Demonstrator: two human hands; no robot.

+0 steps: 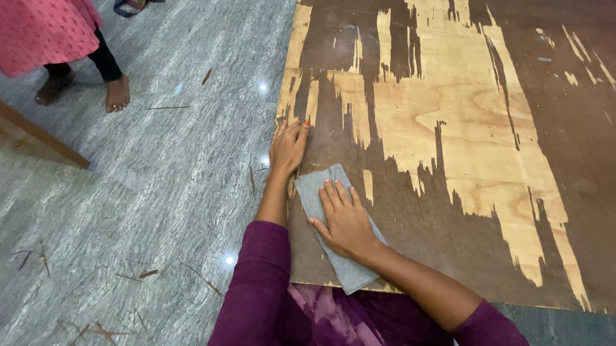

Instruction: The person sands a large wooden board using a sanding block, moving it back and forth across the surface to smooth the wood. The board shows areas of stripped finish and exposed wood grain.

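My right hand [344, 220] lies flat on a grey sheet of sandpaper [332, 228], fingers spread and pressing it down rather than pinching it. My left hand [287, 147] rests open at the left edge of the plywood board [475, 150], fingers stretched out along the rim, holding nothing, just bracing the panel.

The sandpaper sits at the near left corner of the board, close to my body, its lower end reaching the near edge. Its long axis runs from that near edge up and slightly left, toward my left hand; my right fingers point the same way along it.

As for progress, I judge the job about half done. A broad pale patch of bare wood runs through the middle of the board, from the far edge down toward the near right. Dark brown coating covers the right side, the near left corner under my hand, and ragged streaks at the far left. Slivers of brown peel lie scattered on the grey stone floor [148, 202].

Another person's bare foot [117, 94] stands well apart, at the far left.
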